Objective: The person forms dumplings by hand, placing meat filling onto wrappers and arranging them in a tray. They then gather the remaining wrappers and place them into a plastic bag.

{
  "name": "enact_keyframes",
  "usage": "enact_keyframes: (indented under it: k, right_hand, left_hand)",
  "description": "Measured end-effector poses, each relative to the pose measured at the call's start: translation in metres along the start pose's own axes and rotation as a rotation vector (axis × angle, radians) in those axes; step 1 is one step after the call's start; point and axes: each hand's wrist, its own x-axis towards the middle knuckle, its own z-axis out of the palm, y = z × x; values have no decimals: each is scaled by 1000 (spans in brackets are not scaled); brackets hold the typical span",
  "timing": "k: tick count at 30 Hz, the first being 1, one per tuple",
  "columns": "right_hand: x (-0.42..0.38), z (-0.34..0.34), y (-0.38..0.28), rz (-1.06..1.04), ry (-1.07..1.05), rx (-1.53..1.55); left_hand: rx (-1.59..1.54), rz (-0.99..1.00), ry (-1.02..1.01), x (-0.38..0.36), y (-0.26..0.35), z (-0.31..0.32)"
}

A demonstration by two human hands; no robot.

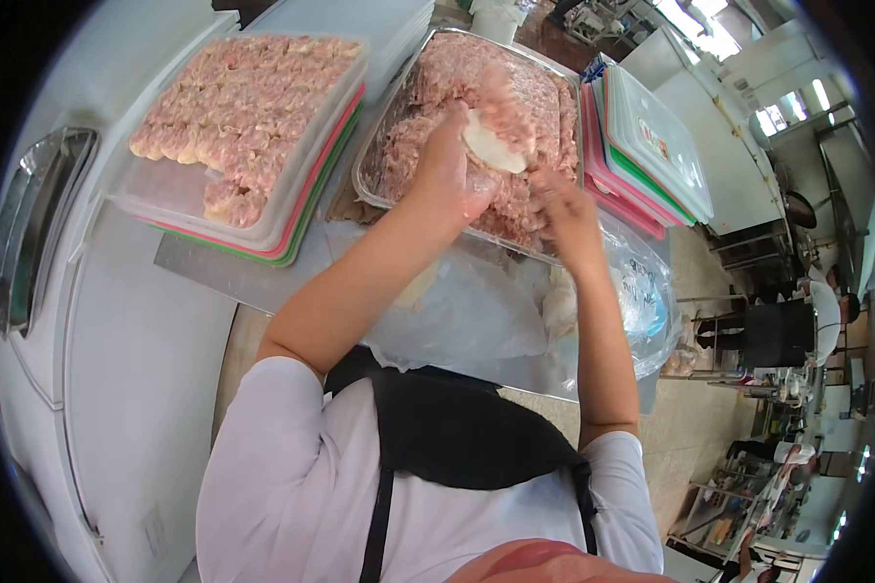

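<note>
A round white dumpling wrapper [494, 146] rests in my left hand [447, 170], over a clear rectangular tray [367, 185] heaped with pink minced meat [462, 63]. Just right of the wrapper, my right hand [566, 214] is motion-smeared, its fingers curled above the meat near the tray's near-right side; what they grip is hard to make out. A blurred clump of meat [501, 102] shows at the wrapper's far edge. On the left, a translucent container [160, 194] carries rows of meat-filled dumplings [248, 92], with a gap at its near left corner.
Pink, green and clear lids [651, 141] are stacked to the right. Plastic bags [467, 306] lie on the metal table [204, 267] before me, one with handwriting. A white appliance [136, 389] stands left. Farther right, a person [797, 325] in a dark apron works among racks.
</note>
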Motion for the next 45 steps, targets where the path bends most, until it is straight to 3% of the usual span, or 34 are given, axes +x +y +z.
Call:
enact_keyframes:
  k: [1,3,5,7,8,11,14,17,20,23,26,28,30,32,35,38,41,44,45]
  right_hand:
    - [2,7,15,-139,20,-180]
    - [2,4,26,-324,0,-496]
    - [-6,-13,6,-426,-79,-767]
    - [-19,-16,-27,-339,-103,-958]
    - [-22,-17,-36,-294,-112,-1054]
    - [-17,-8,-11,-442,-126,-965]
    - [-17,-19,-58,-288,-213,-1187]
    - [-25,-10,-59,-477,-59,-1082]
    - [-13,-6,-28,-531,-114,-1074]
    - [-7,-34,-38,-627,-193,-726]
    - [-18,-44,-42,-127,-145,-525]
    - [-27,-45,-54,183,-199,-402]
    - [-36,-43,-63,269,-249,-365]
    - [-45,-41,-66,143,-243,-411]
    - [-45,-36,-44,-309,-261,-483]
    - [-37,-35,-27,-209,-336,-488]
    - [-13,-51,5,-315,-286,-595]
    - [-27,-37,-29,-414,14,-1007]
    - [-32,-28,-29,-472,15,-981]
  left_hand:
    - [-90,18,2,0,1,5]
    - [-194,-100,-550,39,11,-54]
    - [-153,-68,-476,54,18,-75]
    - [24,97,225,45,21,-57]
    - [4,7,192,28,24,-43]
    - [60,-1,191,1,30,-8]
    - [-13,-64,273,11,36,-18]
    - [51,-73,123,20,32,-29]
    - [-2,-9,142,16,26,-16]
    - [-108,-104,-27,31,36,-42]
    - [418,-41,-358,8,44,-34]
    - [999,226,-425,-1,50,-27]
    - [1382,371,-524,-8,59,-22]
    - [1569,372,-686,-11,66,-16]
    - [1468,245,-940,-9,71,-8]
    - [1728,731,-865,-16,68,-27]
    - [1920,208,-811,1,66,-22]
    - [1778,345,-482,32,56,-61]
    - [1754,288,-460,37,55,-68]
